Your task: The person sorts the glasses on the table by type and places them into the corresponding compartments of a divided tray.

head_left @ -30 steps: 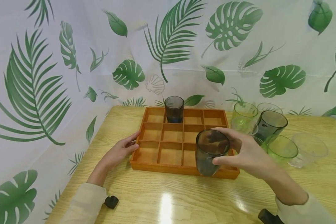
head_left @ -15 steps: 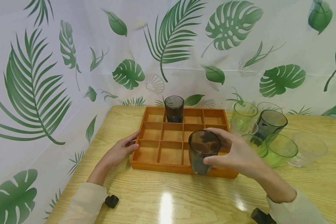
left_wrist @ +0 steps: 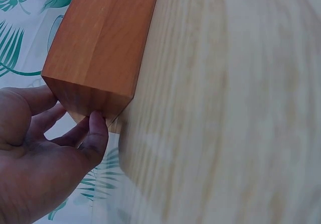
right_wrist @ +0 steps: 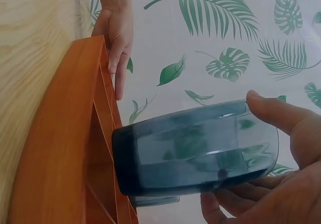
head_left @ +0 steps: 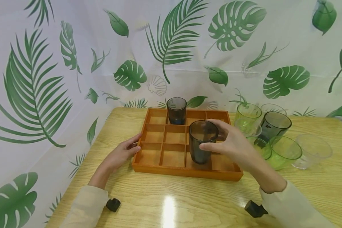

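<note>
My right hand (head_left: pixel 236 144) holds a dark grey tumbler (head_left: pixel 199 153) by its side, thumb on the near face and fingers behind. The tumbler is upright over the front row of a wooden compartment box (head_left: pixel 168 171); in the right wrist view its thick base (right_wrist: pixel 125 161) is at about the box's rim. Whether it touches the compartment floor I cannot tell. My left hand (head_left: pixel 122 155) rests its fairly straight fingers against the box's left wall, also seen in the left wrist view with its fingertips (left_wrist: pixel 97 126) on the wood. Another dark tumbler (head_left: pixel 176 115) stands in the back row.
At the right of the table several cups stand close together: a dark tumbler (head_left: pixel 277 125), a yellow-green cup (head_left: pixel 248 111), a green cup (head_left: pixel 286 153) and a clear cup (head_left: pixel 313 152) among them. A leaf-printed cloth (head_left: pixel 188 79) hangs behind the table (head_left: pixel 148 196).
My right hand has carried the dark tumbler left and away from me, from the box's front right edge to over the front row. The left hand and the box stay put.
</note>
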